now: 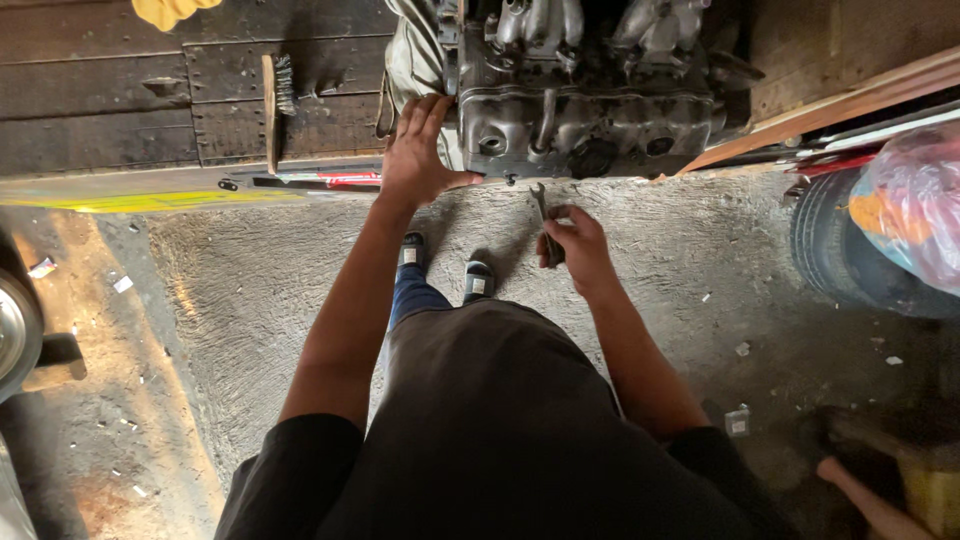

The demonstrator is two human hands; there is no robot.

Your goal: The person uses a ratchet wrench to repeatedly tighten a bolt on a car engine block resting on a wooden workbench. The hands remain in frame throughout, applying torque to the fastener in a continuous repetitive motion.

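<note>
Slim steel wrench (541, 215) in right hand (577, 248), ribbed grey engine (580, 110)

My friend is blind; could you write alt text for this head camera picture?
A person stands over an engine block, left hand flat against its side, right hand gripping a wrench. A wire brush lies on wooden boards nearby.

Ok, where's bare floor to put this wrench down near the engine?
Bare concrete floor lies left of the left hand, and between the right hand and tyre. Crowded at the engine edge.
</note>
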